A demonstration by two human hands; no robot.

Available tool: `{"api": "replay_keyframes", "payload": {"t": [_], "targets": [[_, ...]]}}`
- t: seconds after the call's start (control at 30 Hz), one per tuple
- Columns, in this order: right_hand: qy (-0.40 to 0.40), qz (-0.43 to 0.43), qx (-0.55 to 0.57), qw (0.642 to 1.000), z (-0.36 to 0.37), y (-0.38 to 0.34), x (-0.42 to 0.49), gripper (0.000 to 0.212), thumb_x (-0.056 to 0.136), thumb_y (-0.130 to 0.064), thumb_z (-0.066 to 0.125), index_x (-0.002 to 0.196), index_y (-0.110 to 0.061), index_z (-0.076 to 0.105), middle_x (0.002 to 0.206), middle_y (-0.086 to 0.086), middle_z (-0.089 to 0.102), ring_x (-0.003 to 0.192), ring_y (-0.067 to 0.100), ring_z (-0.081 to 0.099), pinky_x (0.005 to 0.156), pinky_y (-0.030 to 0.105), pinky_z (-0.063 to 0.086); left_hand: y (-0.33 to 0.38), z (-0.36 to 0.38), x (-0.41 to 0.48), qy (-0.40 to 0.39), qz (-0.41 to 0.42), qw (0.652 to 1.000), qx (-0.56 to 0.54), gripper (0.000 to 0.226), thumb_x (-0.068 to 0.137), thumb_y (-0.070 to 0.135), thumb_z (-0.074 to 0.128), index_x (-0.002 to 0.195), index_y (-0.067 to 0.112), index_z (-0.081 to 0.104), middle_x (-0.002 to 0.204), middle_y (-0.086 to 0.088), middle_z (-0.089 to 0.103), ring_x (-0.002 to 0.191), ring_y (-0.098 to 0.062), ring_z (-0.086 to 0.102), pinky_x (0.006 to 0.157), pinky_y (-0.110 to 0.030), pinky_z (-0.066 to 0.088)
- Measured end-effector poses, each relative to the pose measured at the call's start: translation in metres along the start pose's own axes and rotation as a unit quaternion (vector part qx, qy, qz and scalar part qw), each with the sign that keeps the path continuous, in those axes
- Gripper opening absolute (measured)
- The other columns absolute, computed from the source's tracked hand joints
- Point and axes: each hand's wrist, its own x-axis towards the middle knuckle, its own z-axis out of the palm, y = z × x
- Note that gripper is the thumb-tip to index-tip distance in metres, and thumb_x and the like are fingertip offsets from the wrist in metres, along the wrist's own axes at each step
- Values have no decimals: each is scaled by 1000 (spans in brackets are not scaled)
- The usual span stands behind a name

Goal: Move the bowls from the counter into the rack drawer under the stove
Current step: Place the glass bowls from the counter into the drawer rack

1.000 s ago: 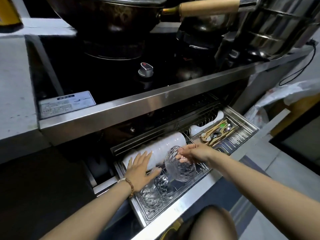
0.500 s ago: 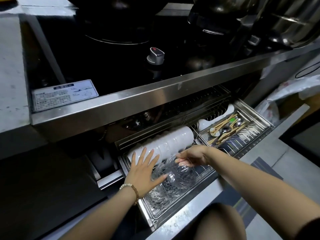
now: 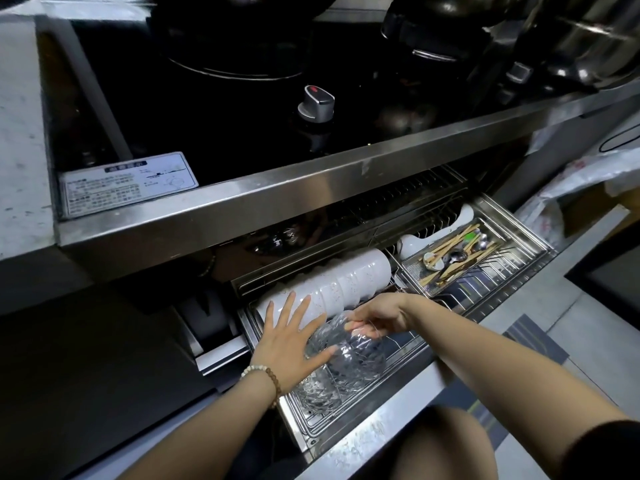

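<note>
White sticker (image 3: pixel 128 187) on the glossy black stove top, print too tiny to read. Left hand (image 3: pixel 287 341) flat, fingers fanned wide, thumb touching the clear faceted glass bowl (image 3: pixel 346 358); beaded bracelet (image 3: pixel 263 375) at the wrist. Bowl tipped on its side in the steel wire rack drawer (image 3: pixel 398 403), just in front of smooth white bowls (image 3: pixel 339 282). Right hand (image 3: pixel 377 315) pinching its rim. Wooden chopsticks and metal spoons in a mesh tray (image 3: pixel 460 254) far right.
</note>
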Motion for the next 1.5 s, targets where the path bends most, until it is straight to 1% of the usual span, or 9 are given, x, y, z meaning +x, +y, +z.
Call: {"api": "replay_keyframes", "payload": {"t": [0.4, 0.63, 0.7, 0.8, 0.9, 1.03, 1.13, 1.27, 1.5], "targets": [[-56, -21, -6, 998, 1, 7, -2, 17, 96, -9, 48, 85, -12, 62, 69, -6, 75, 63, 2, 70, 60, 19, 58, 0, 1, -1, -9, -3, 1000, -3, 78, 77, 79, 1, 143, 45, 24, 158, 3, -11, 141, -21, -28, 114, -54, -14], [48, -49, -156, 985, 5, 2, -15, 11, 86, -21, 66, 83, -13, 60, 78, 2, 64, 58, 7, 59, 56, 18, 52, 0, -1, 0, -13, 3, 1000, -13, 88, 71, 80, -7, 144, 42, 24, 158, 3, -10, 141, -22, -27, 114, -54, -15], [102, -80, -238, 963, 8, 1, -21, 20, 85, -25, 67, 93, -8, 61, 93, 3, 65, 74, 9, 63, 66, 18, 51, 1, -4, -1, -22, 4, 999, -32, 94, 68, 80, -10, 145, 39, 23, 159, 3, -8, 142, -20, -25, 114, -51, -15], [166, -124, -295, 933, 9, 2, -41, 47, 83, -30, 69, 120, -5, 57, 126, 11, 60, 113, 24, 59, 99, 31, 46, 4, -17, -4, -41, 3, 997, -72, 100, 65, 80, -10, 146, 32, 21, 159, 4, 3, 145, -17, -13, 117, -45, -12], [184, -163, -262, 933, 11, 3, -76, 61, 86, -32, 65, 138, -10, 41, 142, 14, 47, 125, 26, 51, 104, 32, 40, 12, -42, -8, -41, 4, 993, -110, 77, 83, 72, 15, 146, 29, 25, 157, 3, 18, 146, -17, 6, 118, -37, 2], [251, -264, -197, 910, 16, 4, -139, 62, 89, -36, 60, 143, -20, 34, 149, 6, 37, 130, 19, 44, 107, 30, 38, 25, -86, -13, 31, 20, 985, -168, 55, 93, 54, 34, 141, 28, 35, 146, 6, 41, 135, -15, 35, 109, -30, 29], [270, -332, -152, 891, 19, -1, -187, 59, 88, -34, 61, 141, -22, 37, 141, -6, 41, 110, 5, 51, 82, 7, 45, 36, -131, -21, 82, 45, 973, -210, 49, 93, 53, 37, 136, 30, 41, 137, 7, 51, 125, -12, 46, 103, -33, 40], [310, -402, -149, 848, 33, -21, -236, 59, 85, -35, 64, 138, -25, 41, 145, -2, 43, 131, 14, 44, 110, 31, 37, 46, -204, -46, 179, 97, 957, -205, 44, 94, 49, 39, 133, 31, 45, 130, 10, 56, 119, -8, 51, 99, -30, 42], [316, -507, -178, 782, 86, -85, -291, 55, 87, -29, 63, 137, -21, 43, 135, -11, 46, 128, 9, 44, 107, 25, 35, 16, -310, -99, 317, 124, 923, -179, 41, 93, 47, 41, 131, 30, 48, 125, 13, 59, 118, -5, 51, 99, -34, 44]]}}
